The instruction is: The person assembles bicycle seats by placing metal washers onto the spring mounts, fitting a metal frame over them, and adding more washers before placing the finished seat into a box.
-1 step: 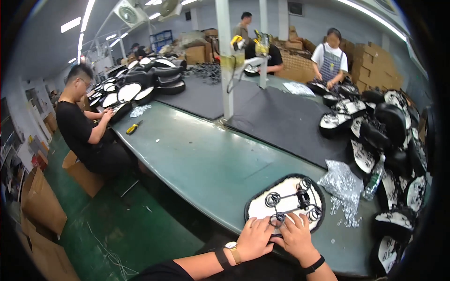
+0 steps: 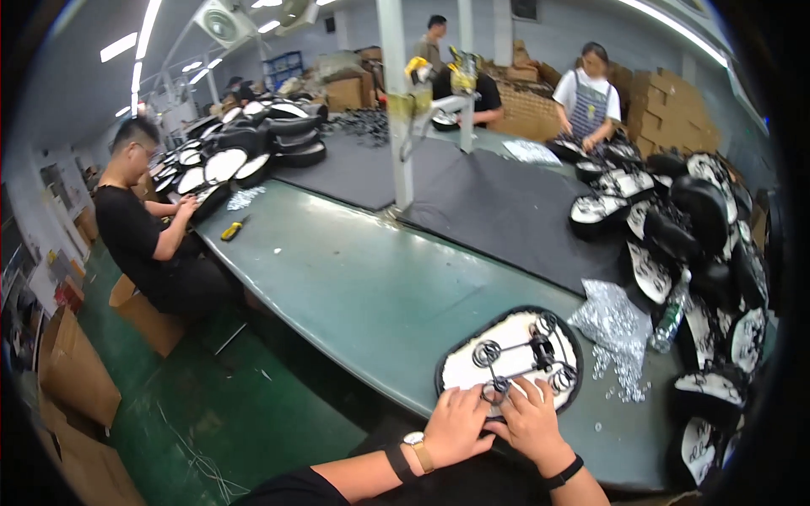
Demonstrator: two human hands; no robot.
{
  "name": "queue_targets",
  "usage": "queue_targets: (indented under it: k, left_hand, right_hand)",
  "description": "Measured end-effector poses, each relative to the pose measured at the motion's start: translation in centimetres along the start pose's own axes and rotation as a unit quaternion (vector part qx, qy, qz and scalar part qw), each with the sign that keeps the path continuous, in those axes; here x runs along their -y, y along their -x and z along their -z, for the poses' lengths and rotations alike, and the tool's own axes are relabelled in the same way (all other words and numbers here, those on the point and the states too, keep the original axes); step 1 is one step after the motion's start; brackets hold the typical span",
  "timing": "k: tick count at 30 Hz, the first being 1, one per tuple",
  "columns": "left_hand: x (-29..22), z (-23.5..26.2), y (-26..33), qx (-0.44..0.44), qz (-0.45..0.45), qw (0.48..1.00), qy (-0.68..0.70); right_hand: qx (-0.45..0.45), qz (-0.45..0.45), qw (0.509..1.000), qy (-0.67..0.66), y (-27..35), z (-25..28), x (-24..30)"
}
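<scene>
A bicycle saddle [image 2: 460, 369] lies upside down at the green table's near edge, its white underside facing up within a black padded rim. On it sits a black wire frame [image 2: 515, 347] with coil springs and a clamp. My left hand [image 2: 456, 424] holds the saddle's near side, fingertips beside the closest coil spring [image 2: 495, 390]. Right beside it, my right hand [image 2: 531, 422] grips the same side, fingers bent over the rim and thumb toward the left hand. The fingers hide whatever is directly beneath them.
Right of the saddle are a plastic bag of small metal parts [image 2: 609, 314], loose parts [image 2: 623, 375] and a green-tinted bottle [image 2: 671, 319]. Saddles pile up [image 2: 704, 228] along the right. A post [image 2: 395, 110] rises from the table [image 2: 363, 278]. Co-workers sit at left [image 2: 131, 211] and far right [image 2: 588, 97].
The view has shifted slightly, so the surroundings appear a little higher and further left. Both my hands stay on the saddle's near side with little visible movement.
</scene>
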State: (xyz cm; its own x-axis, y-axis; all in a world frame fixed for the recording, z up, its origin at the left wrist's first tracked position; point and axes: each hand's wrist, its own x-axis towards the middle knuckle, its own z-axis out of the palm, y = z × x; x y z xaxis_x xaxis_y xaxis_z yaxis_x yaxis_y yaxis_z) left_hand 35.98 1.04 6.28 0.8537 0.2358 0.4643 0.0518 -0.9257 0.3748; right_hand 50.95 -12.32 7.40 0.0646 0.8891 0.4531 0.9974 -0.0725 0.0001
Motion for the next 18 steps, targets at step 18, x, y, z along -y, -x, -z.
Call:
queue_targets:
  k: [18]
  left_hand:
    - [2.3,-0.5,-0.4,-0.055,-0.025,0.998,0.034]
  right_hand:
    - [-0.044,-0.045,0.994,-0.092,0.3,-0.2,-0.3]
